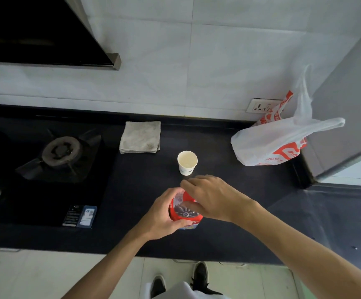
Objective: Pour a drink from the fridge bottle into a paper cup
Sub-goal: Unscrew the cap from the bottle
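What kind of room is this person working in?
Most likely a home kitchen: a black gas hob with a round burner is set into the dark stone countertop, a black range hood hangs above it, and a folded grey dishcloth lies by the white tiled wall.

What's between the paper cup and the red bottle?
Head view: only the right hand, reaching over the bottle; the dark counter up to the paper cup is otherwise bare.

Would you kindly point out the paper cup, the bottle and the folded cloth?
paper cup (187,159): head view, inner bottom.
bottle (174,215): head view, red label.
folded cloth (140,138): head view, top face.
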Demonstrator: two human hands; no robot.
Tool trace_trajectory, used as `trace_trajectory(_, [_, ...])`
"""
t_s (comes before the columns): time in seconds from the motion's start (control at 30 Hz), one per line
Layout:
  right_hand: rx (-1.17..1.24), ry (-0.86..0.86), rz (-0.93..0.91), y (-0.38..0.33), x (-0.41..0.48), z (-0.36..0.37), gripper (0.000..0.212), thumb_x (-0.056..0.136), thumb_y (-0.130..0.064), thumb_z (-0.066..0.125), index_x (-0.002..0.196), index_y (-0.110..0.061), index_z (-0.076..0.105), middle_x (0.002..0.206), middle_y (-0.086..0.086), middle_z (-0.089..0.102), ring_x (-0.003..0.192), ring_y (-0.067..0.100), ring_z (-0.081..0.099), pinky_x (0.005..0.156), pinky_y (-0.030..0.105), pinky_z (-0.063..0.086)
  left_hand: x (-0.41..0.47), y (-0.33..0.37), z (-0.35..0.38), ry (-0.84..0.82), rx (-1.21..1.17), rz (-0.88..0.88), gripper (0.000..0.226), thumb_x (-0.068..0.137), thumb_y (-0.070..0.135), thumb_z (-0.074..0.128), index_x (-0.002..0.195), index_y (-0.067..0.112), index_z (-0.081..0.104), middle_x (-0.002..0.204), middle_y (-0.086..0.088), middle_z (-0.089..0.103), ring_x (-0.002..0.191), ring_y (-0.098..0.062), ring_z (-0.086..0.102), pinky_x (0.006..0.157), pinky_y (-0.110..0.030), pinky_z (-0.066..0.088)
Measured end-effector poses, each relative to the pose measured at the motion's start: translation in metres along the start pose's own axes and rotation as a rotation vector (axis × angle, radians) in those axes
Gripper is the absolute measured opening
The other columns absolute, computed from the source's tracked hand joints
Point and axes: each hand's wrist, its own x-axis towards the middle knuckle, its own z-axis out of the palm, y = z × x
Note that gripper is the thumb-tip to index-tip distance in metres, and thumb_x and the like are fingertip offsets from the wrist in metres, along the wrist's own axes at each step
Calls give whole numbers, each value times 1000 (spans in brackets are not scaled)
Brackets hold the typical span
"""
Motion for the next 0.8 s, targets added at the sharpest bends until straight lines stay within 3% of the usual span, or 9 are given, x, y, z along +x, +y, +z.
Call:
trace_trajectory(0.1, [-89, -43, -129, 4, -2, -3, 50, 82, -25, 78, 125, -17, 53, 111, 8, 63, 98, 24, 62, 81, 37, 55, -1, 1, 1, 11, 6, -14, 72, 74, 38, 86, 126, 50, 37, 123, 29, 51, 120, 13, 50, 88, -4, 47])
trace_trajectory(0.2, [-39, -102, -137, 6, -7, -9, 54, 79, -18, 80, 126, -20, 53, 122, 8, 55, 108, 25, 55, 83, 37, 54, -1, 0, 1, -5, -8, -8, 77, 74, 40, 85, 132, 49, 37, 131, 24, 51, 124, 1, 54, 94, -15, 52])
trace_trajectory(0.27, [-13, -35, -140, 2, -7, -9, 38, 84, -26, 74, 118, -18, 58, 115, 6, 56, 100, 23, 56, 76, 35, 54, 0, -1, 2, -6, -24, -1, 79, 74, 40, 86, 138, 37, 40, 132, 18, 54, 123, -3, 56, 95, -18, 53])
trace_trajectory(0.37, [-25, 84, -124, -9, 3, 0, 24, 90, -32, 65, 106, -14, 63, 95, 4, 61, 82, 23, 59, 61, 35, 54, 0, -1, 4, 6, -40, -27, 75, 74, 37, 86, 135, 31, 42, 126, 17, 57, 119, 2, 57, 92, -13, 51])
trace_trajectory(0.43, [-48, 142, -87, -16, 14, 10, 20, 86, -27, 71, 98, -12, 64, 85, 3, 61, 75, 22, 59, 51, 33, 52, -2, 0, 4, 21, -46, -33, 72, 75, 36, 86, 133, 31, 44, 124, 19, 56, 117, 8, 55, 90, -9, 49])
trace_trajectory(0.5, [-72, 170, -41, -19, 21, 16, 27, 75, -22, 83, 92, -13, 63, 79, 1, 60, 69, 19, 59, 43, 24, 40, -2, 0, 4, 19, -58, -31, 72, 76, 35, 86, 134, 31, 43, 126, 19, 55, 119, 9, 54, 91, -9, 49])
trace_trajectory(0.57, [-14, 185, 5, -14, 20, 16, 29, 74, -23, 83, 91, -13, 62, 80, 1, 59, 69, 20, 58, 44, 23, 32, -2, 2, 3, 10, -63, -15, 74, 76, 35, 85, 136, 34, 41, 128, 19, 55, 122, 5, 54, 92, -9, 48])
trace_trajectory(0.67, [153, 129, 80, -3, 13, 11, 28, 82, -29, 73, 99, -12, 59, 91, 1, 55, 79, 19, 51, 55, 33, 48, -2, 2, 2, 9, -45, 2, 76, 77, 39, 84, 139, 36, 38, 132, 20, 52, 125, 5, 50, 93, -8, 47])
trace_trajectory(0.8, [278, 69, 113, 8, 1, 7, 34, 85, -37, 72, 111, -18, 60, 101, -5, 54, 83, 10, 47, 71, 25, 49, -2, 0, 3, 7, -75, 0, 76, 77, 37, 84, 138, 38, 39, 132, 20, 51, 126, 4, 50, 94, -12, 49])
